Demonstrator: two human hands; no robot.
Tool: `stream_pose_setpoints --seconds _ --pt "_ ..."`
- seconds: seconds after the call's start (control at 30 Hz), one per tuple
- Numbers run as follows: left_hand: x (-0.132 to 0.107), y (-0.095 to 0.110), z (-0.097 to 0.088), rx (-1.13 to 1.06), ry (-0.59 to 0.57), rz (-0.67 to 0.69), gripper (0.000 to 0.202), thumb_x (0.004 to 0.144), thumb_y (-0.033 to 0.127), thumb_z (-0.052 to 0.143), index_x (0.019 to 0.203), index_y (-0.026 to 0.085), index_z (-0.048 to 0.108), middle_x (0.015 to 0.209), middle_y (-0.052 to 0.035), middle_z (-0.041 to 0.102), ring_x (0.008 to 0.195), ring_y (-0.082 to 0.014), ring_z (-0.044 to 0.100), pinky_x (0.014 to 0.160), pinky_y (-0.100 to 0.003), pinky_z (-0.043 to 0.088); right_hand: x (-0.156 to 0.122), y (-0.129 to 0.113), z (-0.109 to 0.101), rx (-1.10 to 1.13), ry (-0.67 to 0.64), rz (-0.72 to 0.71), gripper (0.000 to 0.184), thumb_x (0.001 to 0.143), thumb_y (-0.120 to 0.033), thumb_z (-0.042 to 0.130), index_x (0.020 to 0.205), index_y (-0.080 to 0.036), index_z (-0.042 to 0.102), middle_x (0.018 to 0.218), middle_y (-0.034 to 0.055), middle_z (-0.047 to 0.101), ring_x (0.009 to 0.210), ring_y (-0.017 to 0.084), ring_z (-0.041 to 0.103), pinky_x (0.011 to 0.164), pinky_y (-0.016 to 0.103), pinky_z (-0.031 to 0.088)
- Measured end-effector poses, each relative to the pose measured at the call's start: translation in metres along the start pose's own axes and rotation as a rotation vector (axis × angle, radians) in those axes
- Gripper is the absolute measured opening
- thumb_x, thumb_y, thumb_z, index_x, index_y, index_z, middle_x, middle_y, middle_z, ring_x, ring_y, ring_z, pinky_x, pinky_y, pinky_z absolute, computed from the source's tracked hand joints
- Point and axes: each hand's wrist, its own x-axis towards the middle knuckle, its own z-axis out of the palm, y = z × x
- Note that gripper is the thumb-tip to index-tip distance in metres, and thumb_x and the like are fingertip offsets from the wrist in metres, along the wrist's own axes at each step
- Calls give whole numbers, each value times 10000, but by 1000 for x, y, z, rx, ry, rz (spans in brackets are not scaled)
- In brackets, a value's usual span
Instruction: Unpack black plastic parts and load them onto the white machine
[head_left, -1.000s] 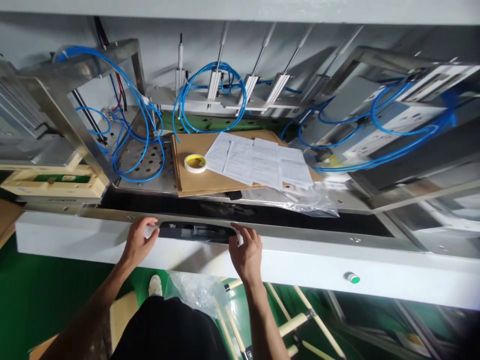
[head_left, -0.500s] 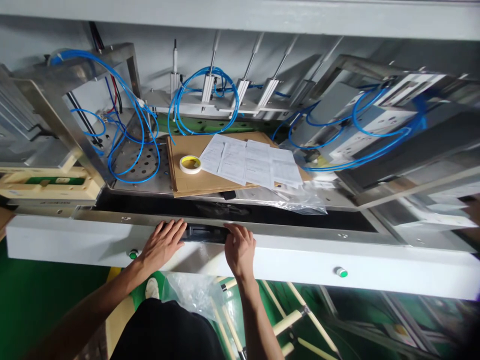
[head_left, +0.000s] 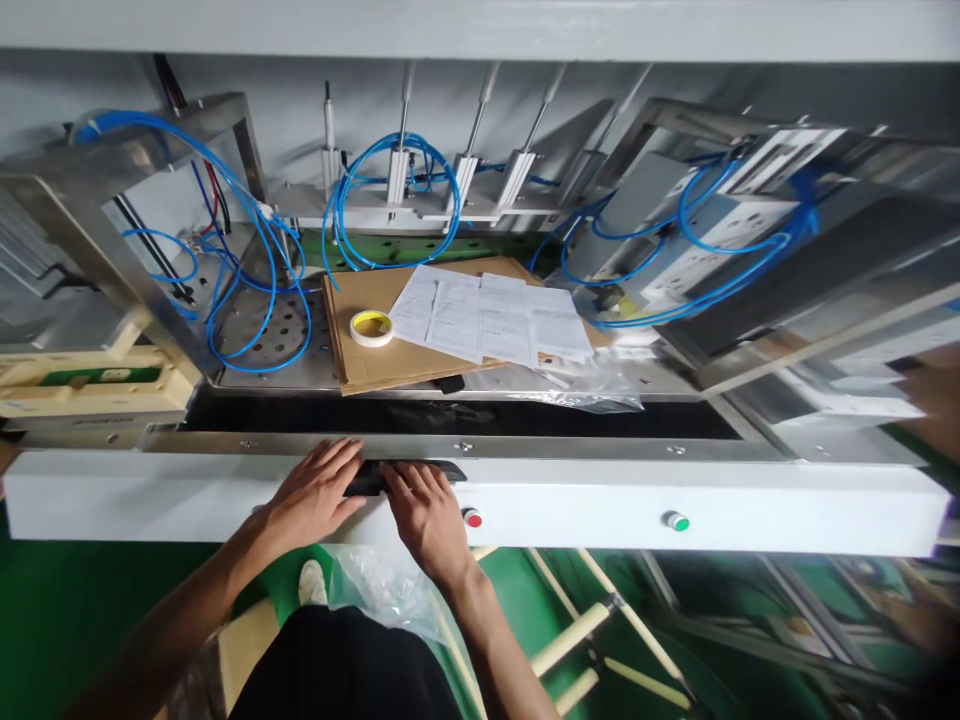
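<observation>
A long black plastic handle point(head_left: 367, 480) lies along the top edge of the white front panel point(head_left: 570, 505). My left hand point(head_left: 319, 490) is at its left end, fingers laid over the top and thumb underneath, with the handle between them. Over the middle and right part bends my right hand point(head_left: 427, 510), its fingers close together and curled on the handle. My hands cover much of the part. Just right of my right hand, a red push button point(head_left: 472, 518) is set in the panel.
Behind the panel, a cardboard sheet point(head_left: 352, 370) carries a roll of tape point(head_left: 371, 328) and paper sheets point(head_left: 495, 315). Blue air hoses point(head_left: 337, 215) loop around metal cylinders. A green button point(head_left: 679, 521) sits farther right; a plastic bag point(head_left: 390, 585) hangs below.
My right hand has moved left along the handle, uncovering its right end and the red button. The left green button is now hidden behind my left arm. The camera view has shifted slightly.
</observation>
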Motion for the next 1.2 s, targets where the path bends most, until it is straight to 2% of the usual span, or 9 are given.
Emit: stream_pose_setpoints --seconds 0.07,0.17,0.23,0.37,0.47,0.67,0.9,1.03,1.2 --pt "1 -1 -4 -50 27 -13 561 914 288 819 1396 163 561 1454 -174 667 1350 -337 646 1158 -502 554 4 5 -4 35 -33 -7 409 1059 -146 556 1460 -191 628 1172 99 781 1026 268 656 947 401 477" --pt "4 -5 -10 -137 36 -24 295 940 212 756 1197 208 612 1141 -89 752 1067 -280 740 981 -435 615 9 7 -7 63 -50 18 402 1011 -142 584 1411 -148 632 1097 106 776 995 277 647 948 407 460" --pt "6 -9 -13 -183 38 -26 192 959 187 715 1117 225 613 1060 -59 752 991 -257 745 926 -400 612 12 6 -5 54 -58 41 356 978 -162 605 1330 -138 655 1048 109 765 969 283 637 935 413 442" --pt "15 -19 -14 -254 41 -71 144 987 204 682 1106 236 608 1061 -51 757 996 -252 749 895 -367 595 24 8 2 2 -68 73 274 1028 -354 620 1198 -147 672 994 110 759 943 286 637 893 415 404" --pt "24 -26 -11 -282 9 -95 86 1024 226 625 1107 230 603 1050 -57 753 985 -251 746 871 -363 585 37 15 8 -43 -108 99 361 1106 -486 533 1110 -159 685 952 106 762 907 270 645 838 405 383" --pt "39 -39 1 -243 -17 -80 144 1082 274 505 1041 209 627 1094 -93 707 1042 -257 706 937 -405 576 57 27 16 -49 -202 131 516 1131 -566 440 953 -177 728 953 131 748 967 278 655 841 400 401" --pt "41 -42 8 -170 -77 -61 225 1084 276 518 951 210 686 991 -74 687 967 -254 673 892 -406 554 57 29 19 -11 -194 176 524 1101 -613 494 1210 -146 705 1054 134 746 991 276 650 868 385 457" --pt "33 -34 3 -75 12 -60 165 1065 325 604 1149 214 692 1119 -91 726 1037 -296 677 920 -462 555 57 28 17 -42 -168 192 482 1073 -608 557 1096 -159 732 997 138 736 968 294 641 873 419 447" --pt "8 -19 12 -18 93 6 597 915 377 831 1425 224 561 1369 -139 678 1232 -343 657 1054 -498 564 30 11 11 -28 150 266 321 1109 -419 539 1247 -177 700 1073 123 747 990 278 634 905 409 446"
